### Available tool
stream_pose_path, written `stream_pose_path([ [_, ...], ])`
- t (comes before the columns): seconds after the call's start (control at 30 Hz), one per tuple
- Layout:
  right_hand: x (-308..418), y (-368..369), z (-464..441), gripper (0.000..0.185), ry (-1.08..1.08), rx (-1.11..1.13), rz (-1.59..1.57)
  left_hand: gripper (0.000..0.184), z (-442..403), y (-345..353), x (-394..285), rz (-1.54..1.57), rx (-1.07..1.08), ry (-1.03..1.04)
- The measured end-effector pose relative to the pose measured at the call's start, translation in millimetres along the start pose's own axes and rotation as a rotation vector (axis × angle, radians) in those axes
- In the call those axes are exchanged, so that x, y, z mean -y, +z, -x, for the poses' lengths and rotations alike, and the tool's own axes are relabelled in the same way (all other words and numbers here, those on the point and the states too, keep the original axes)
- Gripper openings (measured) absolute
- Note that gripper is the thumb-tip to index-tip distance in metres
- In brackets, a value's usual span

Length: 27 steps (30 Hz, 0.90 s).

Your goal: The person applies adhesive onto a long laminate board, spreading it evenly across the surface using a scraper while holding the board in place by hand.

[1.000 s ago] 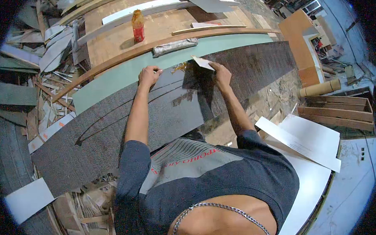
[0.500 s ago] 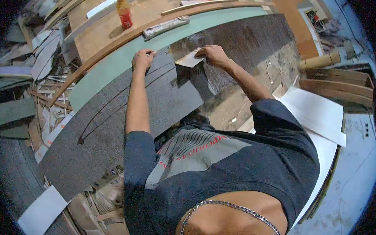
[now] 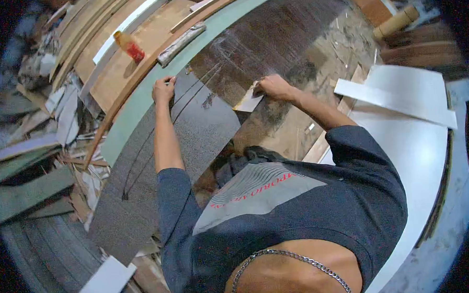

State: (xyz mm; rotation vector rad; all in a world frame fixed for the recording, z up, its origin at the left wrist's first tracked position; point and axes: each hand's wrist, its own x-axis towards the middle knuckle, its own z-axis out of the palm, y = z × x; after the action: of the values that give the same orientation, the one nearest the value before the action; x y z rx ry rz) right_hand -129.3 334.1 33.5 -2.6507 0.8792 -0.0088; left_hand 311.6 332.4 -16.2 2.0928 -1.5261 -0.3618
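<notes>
A dark grey sheet (image 3: 192, 138) lies across the workbench, with dark brown wet streaks (image 3: 146, 145) running along it. Its far part is a glossy brown coated area (image 3: 240, 46). My right hand (image 3: 276, 87) grips a flat white spreader card (image 3: 249, 100) with a yellowish edge, held at the sheet's near edge where coated and grey parts meet. My left hand (image 3: 164, 89) is closed in a pinch by the sheet's far edge; what is between its fingers, if anything, is too small to make out.
Beyond the sheet runs a pale green strip (image 3: 116, 138), with a rolled wrapped bundle (image 3: 182, 44) on it. A red-labelled bottle (image 3: 129, 47) stands on a wooden board. Scrap pieces (image 3: 92, 179) lie left; white panels (image 3: 399, 95) are on the right.
The view has turned, shifting the bench. My right hand has drawn the spreader card towards my body, to the sheet's near edge. My left hand stays pinched near the far edge.
</notes>
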Motion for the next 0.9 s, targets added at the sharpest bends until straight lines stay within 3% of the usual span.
stream_pose_path([
  [0.1, -12.3, 30.3, 25.3, 0.018, 0.021, 0.021, 0.172, 0.034, 3.4, -9.4, -12.8, -0.032, 0.042, -0.021],
  [0.13, -5.3, 25.3, 31.2, 0.021, 0.091, 0.071, 0.183, 0.033, 0.6, -6.9, -7.4, -0.001, 0.05, 0.018],
  [0.17, 3.0, 19.8, 38.9, 0.035, 0.161, 0.124, 0.194, 0.033, 0.3, -4.6, -2.4, -0.007, 0.061, 0.033],
  [0.27, 9.0, 26.8, 71.7, 0.035, 0.302, 0.084, 0.266, 0.034, -3.2, 2.8, 3.8, -0.04, 0.009, 0.039],
  [0.3, -3.7, 49.3, 90.7, 0.033, 0.259, 0.068, 0.189, 0.034, -3.3, 3.9, 5.6, -0.032, 0.002, 0.045],
  [0.4, 9.6, 69.7, 148.4, 0.02, 0.586, 0.05, -0.085, 0.039, -7.4, 4.9, 9.5, -0.024, 0.031, 0.049],
  [0.43, 15.5, 67.9, 174.6, 0.016, 0.443, -0.084, -0.275, 0.039, -7.8, 5.5, 10.7, -0.012, 0.007, 0.033],
  [0.47, -6.3, 103.8, 189.5, 0.02, 0.448, -0.106, -0.416, 0.039, -6.4, 7.0, 11.2, -0.029, -0.005, 0.054],
  [0.53, 24.2, 76.0, 210.6, 0.023, 0.513, -0.282, -0.545, 0.036, -2.3, 3.2, 6.0, -0.044, -0.006, 0.068],
  [0.57, 27.3, 73.6, 210.0, 0.023, 0.495, -0.261, -0.533, 0.036, 1.7, 0.6, 3.0, -0.036, -0.019, 0.042],
  [0.63, 26.3, 82.0, 205.6, 0.021, 0.713, -0.397, -0.953, 0.034, 2.7, -4.2, -3.1, 0.005, 0.026, 0.018],
  [0.67, 68.8, 34.1, 181.8, 0.018, 0.617, -0.552, -1.06, 0.034, 4.9, -4.9, -3.6, 0.011, 0.026, -0.001],
  [0.8, 110.7, -14.7, 96.4, 0.019, 0.451, -0.697, -1.154, 0.034, 3.5, -7.6, 5.7, 0.124, 0.083, 0.058],
  [0.87, 119.5, -37.5, 51.7, 0.02, 0.31, -0.712, -0.746, 0.033, 0.9, -14.7, 13.1, 0.207, 0.156, 0.146],
  [0.9, 100.2, -28.9, 32.1, 0.02, 0.292, -0.682, -0.731, 0.033, 7.8, -22.4, 12.1, 0.227, 0.138, 0.12],
])
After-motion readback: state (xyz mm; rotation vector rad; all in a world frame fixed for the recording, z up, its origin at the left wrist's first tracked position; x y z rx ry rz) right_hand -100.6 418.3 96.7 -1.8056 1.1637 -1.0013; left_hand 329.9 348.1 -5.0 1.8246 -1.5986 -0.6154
